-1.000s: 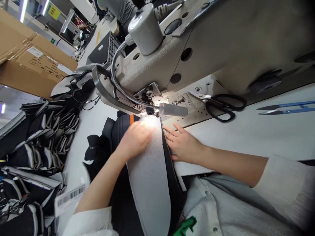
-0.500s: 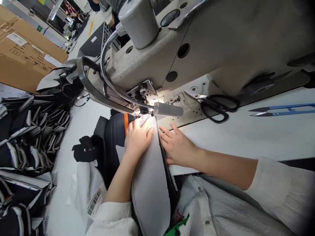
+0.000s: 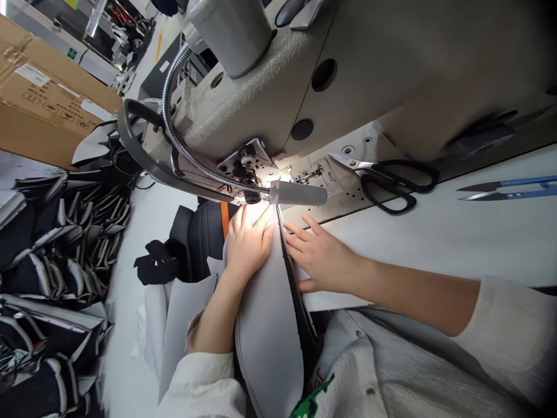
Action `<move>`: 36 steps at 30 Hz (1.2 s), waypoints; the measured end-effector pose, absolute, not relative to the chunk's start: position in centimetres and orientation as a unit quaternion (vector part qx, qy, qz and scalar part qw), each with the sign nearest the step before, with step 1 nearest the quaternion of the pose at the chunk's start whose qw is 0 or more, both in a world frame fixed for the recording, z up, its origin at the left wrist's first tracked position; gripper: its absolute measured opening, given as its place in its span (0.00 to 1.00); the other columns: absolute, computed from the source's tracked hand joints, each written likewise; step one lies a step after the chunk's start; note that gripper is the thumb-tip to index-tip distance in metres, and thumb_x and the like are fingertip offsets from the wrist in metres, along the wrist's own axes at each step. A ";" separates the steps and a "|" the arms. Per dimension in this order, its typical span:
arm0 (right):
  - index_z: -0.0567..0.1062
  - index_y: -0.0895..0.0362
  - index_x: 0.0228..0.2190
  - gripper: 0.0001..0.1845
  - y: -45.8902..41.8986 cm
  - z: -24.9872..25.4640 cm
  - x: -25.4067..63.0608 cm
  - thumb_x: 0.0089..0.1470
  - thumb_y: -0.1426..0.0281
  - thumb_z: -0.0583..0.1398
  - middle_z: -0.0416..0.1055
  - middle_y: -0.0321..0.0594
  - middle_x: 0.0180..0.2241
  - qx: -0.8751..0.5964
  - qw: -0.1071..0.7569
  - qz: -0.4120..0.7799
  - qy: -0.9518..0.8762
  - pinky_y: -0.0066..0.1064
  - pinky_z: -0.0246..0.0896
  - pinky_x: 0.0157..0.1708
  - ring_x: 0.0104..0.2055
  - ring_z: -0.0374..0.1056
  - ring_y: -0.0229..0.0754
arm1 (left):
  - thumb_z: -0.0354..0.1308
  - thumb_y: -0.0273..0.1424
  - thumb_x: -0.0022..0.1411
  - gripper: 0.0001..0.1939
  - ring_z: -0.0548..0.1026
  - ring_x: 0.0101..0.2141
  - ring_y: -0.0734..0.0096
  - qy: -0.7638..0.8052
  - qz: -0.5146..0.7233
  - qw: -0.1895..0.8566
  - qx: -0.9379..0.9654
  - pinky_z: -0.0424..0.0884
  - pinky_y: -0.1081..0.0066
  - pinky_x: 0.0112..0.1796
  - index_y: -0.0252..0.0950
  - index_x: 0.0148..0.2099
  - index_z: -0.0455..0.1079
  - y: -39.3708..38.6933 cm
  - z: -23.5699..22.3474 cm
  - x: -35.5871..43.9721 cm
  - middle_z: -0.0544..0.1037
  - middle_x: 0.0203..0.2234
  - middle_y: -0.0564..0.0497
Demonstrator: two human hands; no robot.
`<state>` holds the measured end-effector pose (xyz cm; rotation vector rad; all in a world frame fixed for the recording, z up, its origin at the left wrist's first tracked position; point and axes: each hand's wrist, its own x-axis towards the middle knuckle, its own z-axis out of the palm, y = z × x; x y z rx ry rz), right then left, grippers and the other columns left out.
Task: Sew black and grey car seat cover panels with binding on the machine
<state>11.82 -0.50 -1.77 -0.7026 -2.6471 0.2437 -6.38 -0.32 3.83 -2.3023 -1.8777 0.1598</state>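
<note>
A long grey fabric piece (image 3: 270, 325) with a black layer along its right edge runs up to the needle area of a sewing machine (image 3: 243, 110). My left hand (image 3: 247, 244) lies flat on the grey fabric, fingers stretched toward the presser foot and thumb apart. My right hand (image 3: 324, 255) rests palm down beside the fabric's right edge, fingers spread, their tips at that edge. Left of my left hand is a black padded piece (image 3: 204, 238) with an orange strip (image 3: 225, 217). The needle itself is hidden behind the small lamp (image 3: 298, 193) and the machine parts.
Black-handled scissors (image 3: 387, 180) lie on the machine bed, and blue thread snips (image 3: 513, 188) on the white table (image 3: 456, 238) to the right. Stacks of black and grey pieces (image 3: 56, 261) fill the left side. Behind them stands a cardboard box (image 3: 47, 98).
The view has shifted slightly. A grey flap by my left forearm now stands out more, and the barcode label there is no longer visible. Both hands keep nearly the same place on the work.
</note>
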 end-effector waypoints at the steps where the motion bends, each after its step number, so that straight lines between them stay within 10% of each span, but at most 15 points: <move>1: 0.68 0.65 0.52 0.42 -0.4 -1.7 11.8 0.45 0.46 0.60 0.63 0.55 0.55 -0.248 0.193 0.090 -0.945 0.56 0.38 0.60 0.62 0.49 0.58 | 0.42 0.37 0.67 0.23 0.56 0.58 0.48 -0.631 0.055 0.081 -0.770 0.59 0.50 0.54 0.43 0.63 0.58 -0.2 3.9 -6.3 0.60 0.58 0.40; 11: 0.70 0.65 0.49 0.29 -1.4 -0.9 10.5 0.52 0.56 0.58 0.62 0.56 0.55 -0.291 0.170 0.081 -0.938 0.62 0.37 0.58 0.61 0.49 0.61 | 0.46 0.37 0.66 0.20 0.60 0.54 0.50 -0.648 0.049 0.096 -0.754 0.63 0.51 0.52 0.45 0.58 0.65 0.2 4.1 -5.8 0.65 0.54 0.43; 36: 0.66 0.63 0.53 0.42 -1.0 -1.1 11.2 0.44 0.49 0.64 0.61 0.51 0.57 -0.302 0.165 0.116 -0.932 0.61 0.35 0.59 0.62 0.47 0.59 | 0.48 0.36 0.65 0.19 0.60 0.55 0.50 -0.664 0.029 0.096 -0.741 0.62 0.51 0.52 0.45 0.57 0.67 0.1 4.0 -5.3 0.65 0.54 0.42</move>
